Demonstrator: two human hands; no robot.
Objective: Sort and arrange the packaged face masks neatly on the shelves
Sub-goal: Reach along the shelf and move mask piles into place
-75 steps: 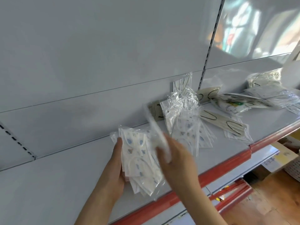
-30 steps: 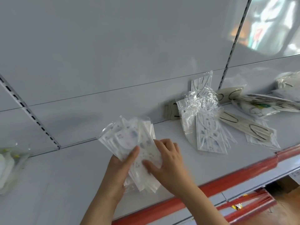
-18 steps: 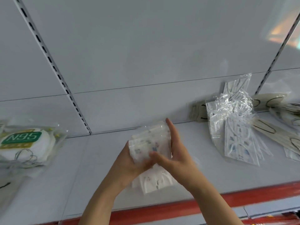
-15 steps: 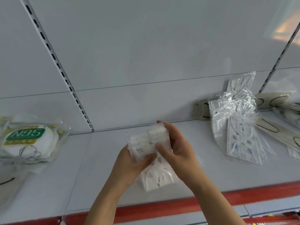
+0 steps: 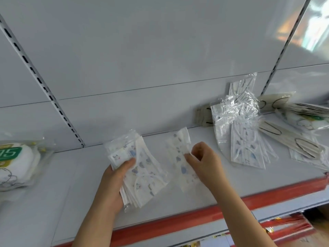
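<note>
Hands are seen mid-sort above a white metal shelf with a red front edge (image 5: pixel 195 218). A fanned stack of clear-wrapped white masks with blue prints (image 5: pixel 140 168) is clamped under the thumb of the left hand (image 5: pixel 114 186), apparently to keep one kind together. A single matching packet (image 5: pixel 179 157), just beside the stack, is pinched by the curled fingertips of the right hand (image 5: pixel 204 163), seemingly for separate placing. Its long axis runs from the shelf's front edge up toward the back panel, tilted slightly right.
</note>
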